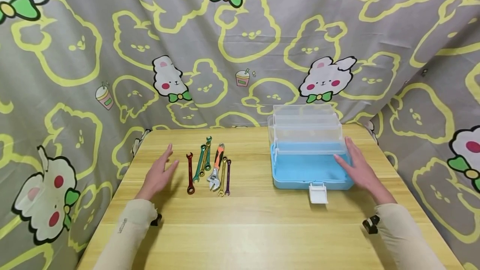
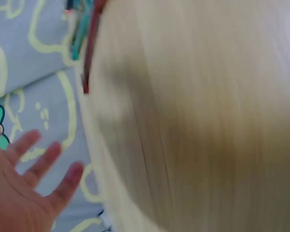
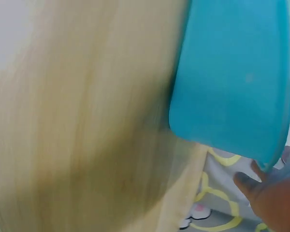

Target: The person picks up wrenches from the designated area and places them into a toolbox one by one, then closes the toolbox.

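Right wrist: hand (image 3: pixel 276 200) perhaps touching toolbox (image 3: pixel 232 72)

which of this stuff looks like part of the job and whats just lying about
Probably the job:
box, open, right hand at its side
red wrench, nearest the left hand
green wrenches
gold wrenches
adjustable wrench
purple wrench

Probably just surroundings:
table, under everything
curtain, behind it
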Tool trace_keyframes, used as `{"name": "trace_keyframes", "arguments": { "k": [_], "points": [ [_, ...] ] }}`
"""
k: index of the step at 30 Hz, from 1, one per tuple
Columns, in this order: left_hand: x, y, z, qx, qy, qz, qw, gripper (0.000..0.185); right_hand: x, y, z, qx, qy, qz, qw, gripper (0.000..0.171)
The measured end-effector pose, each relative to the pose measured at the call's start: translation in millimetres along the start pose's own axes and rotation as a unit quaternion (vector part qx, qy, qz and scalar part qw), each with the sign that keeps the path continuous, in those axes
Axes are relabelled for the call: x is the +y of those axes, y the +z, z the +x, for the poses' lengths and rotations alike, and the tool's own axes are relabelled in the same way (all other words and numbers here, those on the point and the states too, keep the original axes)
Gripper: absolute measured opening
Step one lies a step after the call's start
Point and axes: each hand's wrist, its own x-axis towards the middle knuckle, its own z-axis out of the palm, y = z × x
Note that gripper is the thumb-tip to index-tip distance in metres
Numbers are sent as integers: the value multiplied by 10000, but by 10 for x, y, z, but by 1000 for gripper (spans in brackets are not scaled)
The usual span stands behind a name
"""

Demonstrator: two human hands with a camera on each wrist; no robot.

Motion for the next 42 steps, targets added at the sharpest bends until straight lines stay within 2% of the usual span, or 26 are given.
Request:
{"name": "trace_keyframes", "arguments": {
  "k": [3,7,9,13,20,26,31,33,35,40,42],
  "points": [
    [42,10,9,-324,-475,-1138,9918,73,23,-26,2,-284,461,636,9965,92],
    [81,39,22,-680,-1008,-2272,9662,81,89,-43,-16,-738,956,1209,9853,101],
    [93,66,34,-784,-1186,-2586,9555,83,124,-43,-25,-862,1111,1412,9799,103],
    [85,134,55,-949,-1408,-2909,9416,80,181,-28,-23,-899,1363,1596,9736,102],
    [35,224,106,-990,-1691,-3362,9212,78,290,-7,-10,-1022,1578,1629,9686,82],
    [63,248,124,-1024,-1742,-3642,9091,76,342,-6,7,-1027,1637,1693,9664,74],
    [126,290,147,-1135,-1759,-3575,9101,74,337,2,4,-991,1700,1673,9661,74],
    [157,311,162,-1109,-1786,-3483,9135,77,335,7,2,-969,1714,1655,9664,75],
    [191,333,174,-1076,-1747,-3309,9211,83,334,11,2,-951,1729,1629,9667,75],
    [271,380,180,-931,-1609,-2623,9469,91,333,19,11,-917,1769,1613,9666,76],
    [291,399,180,-848,-1645,-2430,9522,92,329,25,16,-910,1779,1606,9666,76]
  ]
}}
